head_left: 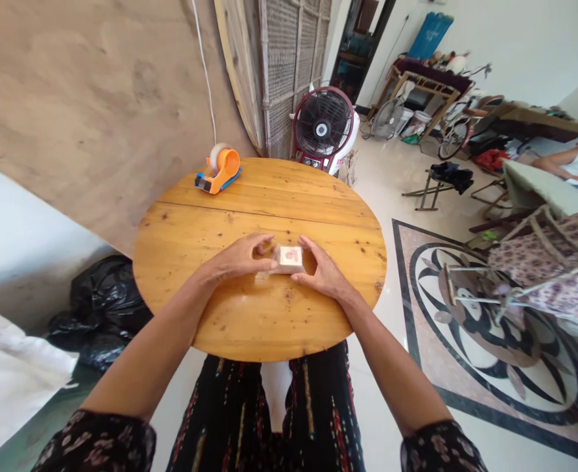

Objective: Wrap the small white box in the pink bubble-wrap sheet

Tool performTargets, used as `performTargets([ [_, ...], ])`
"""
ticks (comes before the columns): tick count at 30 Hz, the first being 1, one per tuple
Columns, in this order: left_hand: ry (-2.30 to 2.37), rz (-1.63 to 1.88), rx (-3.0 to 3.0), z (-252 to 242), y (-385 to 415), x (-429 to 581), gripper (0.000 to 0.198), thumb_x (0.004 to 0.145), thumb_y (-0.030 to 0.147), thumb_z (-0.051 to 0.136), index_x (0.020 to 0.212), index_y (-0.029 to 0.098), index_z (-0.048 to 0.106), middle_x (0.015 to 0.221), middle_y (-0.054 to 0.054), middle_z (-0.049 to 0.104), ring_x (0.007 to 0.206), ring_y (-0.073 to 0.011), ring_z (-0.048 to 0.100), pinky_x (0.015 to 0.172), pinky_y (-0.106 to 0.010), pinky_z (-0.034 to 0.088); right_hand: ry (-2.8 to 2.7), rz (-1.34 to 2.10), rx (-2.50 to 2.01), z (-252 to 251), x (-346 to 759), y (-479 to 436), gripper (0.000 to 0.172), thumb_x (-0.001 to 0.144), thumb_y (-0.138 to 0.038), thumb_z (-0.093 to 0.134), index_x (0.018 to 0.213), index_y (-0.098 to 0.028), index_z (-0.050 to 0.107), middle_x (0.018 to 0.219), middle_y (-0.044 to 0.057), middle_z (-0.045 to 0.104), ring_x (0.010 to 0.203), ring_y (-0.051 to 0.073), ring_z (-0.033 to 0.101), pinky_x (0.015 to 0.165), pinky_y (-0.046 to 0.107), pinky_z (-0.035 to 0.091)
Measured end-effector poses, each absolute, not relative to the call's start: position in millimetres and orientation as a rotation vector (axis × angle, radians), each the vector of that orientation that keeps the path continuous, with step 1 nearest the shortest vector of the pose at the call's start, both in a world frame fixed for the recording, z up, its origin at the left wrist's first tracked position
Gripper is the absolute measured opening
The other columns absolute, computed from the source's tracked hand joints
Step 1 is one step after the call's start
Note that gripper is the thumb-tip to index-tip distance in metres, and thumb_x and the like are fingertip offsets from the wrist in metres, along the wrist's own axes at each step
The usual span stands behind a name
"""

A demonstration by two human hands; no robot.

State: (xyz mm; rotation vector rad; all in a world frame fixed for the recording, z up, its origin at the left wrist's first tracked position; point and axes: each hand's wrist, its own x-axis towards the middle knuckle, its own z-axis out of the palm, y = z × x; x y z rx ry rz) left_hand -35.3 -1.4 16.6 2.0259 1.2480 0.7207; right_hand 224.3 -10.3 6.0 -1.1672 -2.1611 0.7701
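A small white box [289,256] with a reddish print on top lies on the round wooden table [289,328], and clear film seems to wrap it. My left hand [242,255] is at the box's left end, thumb and fingers apart, with the thumb tip at the film. At the right end, my right hand [326,270] curves its spread thumb and fingers round the corners of the box. Whether the fingertips press on it I cannot tell. An orange and blue tape dispenser [224,170] with a roll of clear tape stands at the table's far left edge.
A dark red fan [323,124] stands just behind the table. Black plastic bags [107,295] lie on the floor at the left. On the right are a folding stool [436,183], a bicycle [453,134] and another person's arm [559,160].
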Motion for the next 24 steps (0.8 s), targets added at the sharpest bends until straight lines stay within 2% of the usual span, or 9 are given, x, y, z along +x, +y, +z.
performTargets([
  [4, 1.201, 0.598, 2.132, 18, -9, -26, 0.078, 0.071, 0.048, 0.070, 0.139, 0.019, 0.046, 0.123, -0.010, 0.061, 0.107, -0.0263, 0.060, 0.094, -0.041, 0.048, -2.172, 0.719, -1.189, 5, 222, -10, 0.091, 0.070, -0.053, 0.075, 0.146, -0.024, 0.035, 0.141, 0.013, 0.051, 0.130, 0.033, 0.048, 0.109, 0.053, 0.033],
  [7, 1.204, 0.652, 2.140, 16, -13, -16, 0.079, 0.073, 0.045, 0.068, 0.143, 0.021, 0.040, 0.129, -0.011, 0.059, 0.111, -0.0263, 0.058, 0.097, -0.041, 0.046, -2.206, 0.658, -1.195, 3, 221, -8, 0.082, 0.072, -0.052, 0.073, 0.143, -0.025, 0.041, 0.139, 0.012, 0.054, 0.127, 0.033, 0.050, 0.107, 0.052, 0.035],
  [12, 1.203, 0.711, 2.129, 11, -11, -12, 0.079, 0.079, 0.044, 0.064, 0.147, 0.019, 0.035, 0.124, -0.010, 0.063, 0.109, -0.0244, 0.059, 0.097, -0.038, 0.045, -2.178, 0.624, -1.192, 0, 218, -7, 0.074, 0.073, -0.046, 0.074, 0.139, -0.024, 0.046, 0.135, 0.011, 0.057, 0.124, 0.030, 0.053, 0.106, 0.048, 0.037],
  [16, 1.080, 0.663, 2.121, 11, -8, -19, 0.084, 0.077, 0.046, 0.067, 0.148, 0.020, 0.032, 0.132, -0.012, 0.057, 0.113, -0.0258, 0.057, 0.098, -0.039, 0.044, -2.237, 0.691, -1.159, 5, 219, -8, 0.084, 0.070, -0.047, 0.076, 0.142, -0.021, 0.042, 0.139, 0.013, 0.053, 0.127, 0.031, 0.050, 0.108, 0.048, 0.035],
  [20, 0.988, 0.572, 2.103, 14, -6, -27, 0.096, 0.072, 0.043, 0.072, 0.151, 0.020, 0.023, 0.140, -0.014, 0.048, 0.121, -0.0283, 0.052, 0.104, -0.043, 0.040, -2.314, 0.824, -1.125, 9, 230, -10, 0.100, 0.068, -0.046, 0.078, 0.150, -0.024, 0.026, 0.149, 0.011, 0.041, 0.135, 0.031, 0.040, 0.112, 0.049, 0.031],
  [24, 0.984, 0.584, 2.117, 12, -4, -29, 0.091, 0.075, 0.033, 0.067, 0.152, 0.020, 0.021, 0.133, -0.012, 0.053, 0.119, -0.0260, 0.053, 0.105, -0.043, 0.039, -2.292, 0.821, -1.147, 6, 236, -11, 0.094, 0.071, -0.039, 0.075, 0.150, -0.025, 0.026, 0.151, 0.010, 0.038, 0.137, 0.030, 0.038, 0.112, 0.048, 0.031],
])
